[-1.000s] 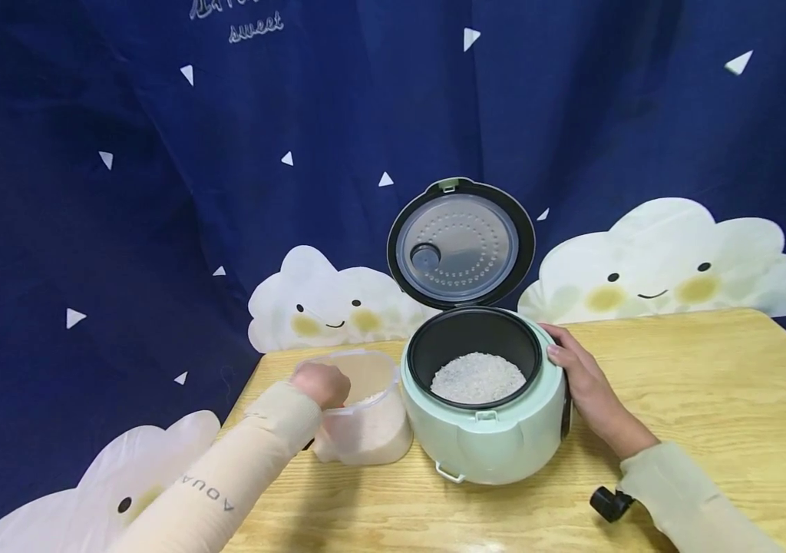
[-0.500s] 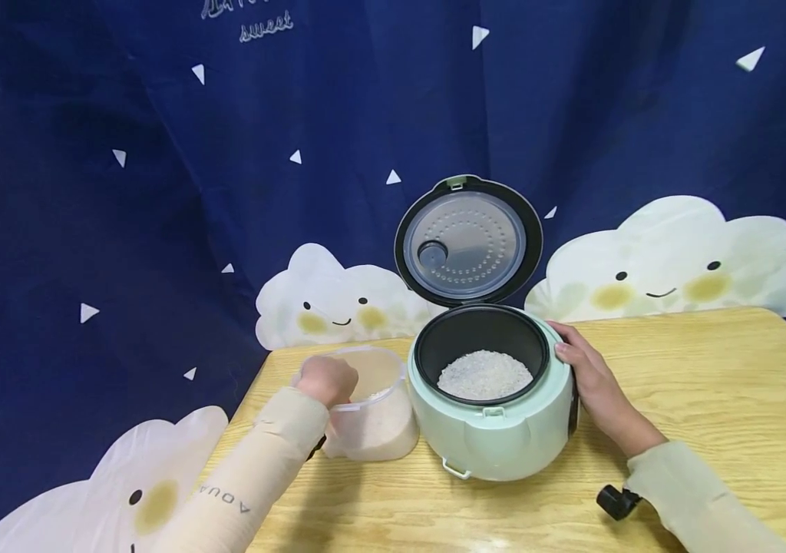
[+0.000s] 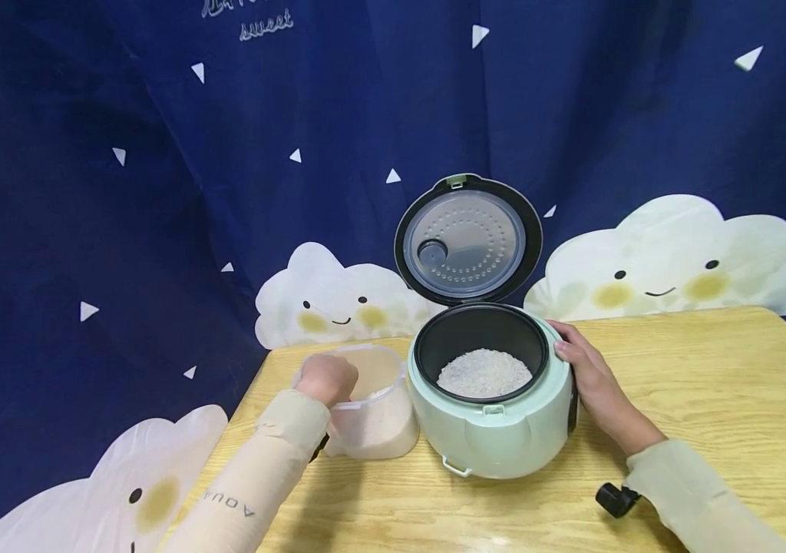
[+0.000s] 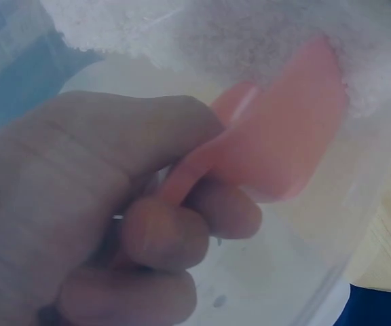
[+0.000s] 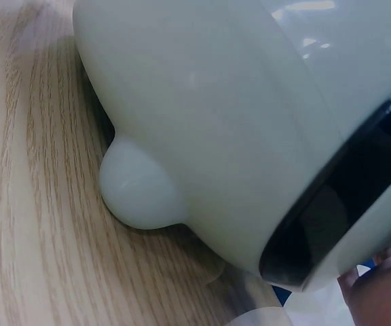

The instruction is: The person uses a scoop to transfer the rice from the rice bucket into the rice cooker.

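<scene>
My left hand is down inside a translucent plastic container at the left of the table. In the left wrist view its fingers and thumb grip the handle of a pink scoop, whose blade lies against the white rice. Beside the container stands a mint-green rice cooker, lid raised. Rice covers the floor of its black inner pot. My right hand rests along the cooker's right side, thumb near the top rim, fingertips partly hidden behind it.
The wooden table stretches out to the right of the cooker. Behind it hangs a dark blue curtain with white triangles and cloud shapes. A small black device juts from under my right sleeve.
The head view has shifted slightly, so everything sits a little farther right than a second ago. My left hand stays in the container and my right hand stays on the cooker.
</scene>
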Tool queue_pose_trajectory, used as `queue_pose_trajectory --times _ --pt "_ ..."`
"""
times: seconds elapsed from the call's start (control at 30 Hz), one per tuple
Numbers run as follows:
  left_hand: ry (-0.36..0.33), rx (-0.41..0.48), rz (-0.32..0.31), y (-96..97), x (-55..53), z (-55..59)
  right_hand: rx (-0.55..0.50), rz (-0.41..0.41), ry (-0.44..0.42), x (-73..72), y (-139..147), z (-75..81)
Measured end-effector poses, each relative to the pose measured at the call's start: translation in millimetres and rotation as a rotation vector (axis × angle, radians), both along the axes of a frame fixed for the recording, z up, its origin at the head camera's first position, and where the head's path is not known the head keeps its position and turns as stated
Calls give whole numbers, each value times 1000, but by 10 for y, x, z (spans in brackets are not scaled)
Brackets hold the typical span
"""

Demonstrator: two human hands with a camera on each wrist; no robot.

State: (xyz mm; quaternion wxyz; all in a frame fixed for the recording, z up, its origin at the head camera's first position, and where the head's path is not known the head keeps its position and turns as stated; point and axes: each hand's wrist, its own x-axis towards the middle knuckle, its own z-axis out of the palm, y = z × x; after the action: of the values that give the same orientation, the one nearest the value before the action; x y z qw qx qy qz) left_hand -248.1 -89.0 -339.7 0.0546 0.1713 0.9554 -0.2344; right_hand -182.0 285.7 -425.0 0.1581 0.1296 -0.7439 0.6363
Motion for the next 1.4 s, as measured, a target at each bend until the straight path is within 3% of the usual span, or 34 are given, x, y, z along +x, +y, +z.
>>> queue_pose_trajectory --times 0.33,0.77,1.4 --pt "1 -1 -2 -5 28 34 12 5 -10 10 0 22" --pt "-15 -27 32 0 -23 -25 0 19 11 7 -2 -1" --pt "-10 -38 33 9 -7 -10 32 7 -5 10 9 0"
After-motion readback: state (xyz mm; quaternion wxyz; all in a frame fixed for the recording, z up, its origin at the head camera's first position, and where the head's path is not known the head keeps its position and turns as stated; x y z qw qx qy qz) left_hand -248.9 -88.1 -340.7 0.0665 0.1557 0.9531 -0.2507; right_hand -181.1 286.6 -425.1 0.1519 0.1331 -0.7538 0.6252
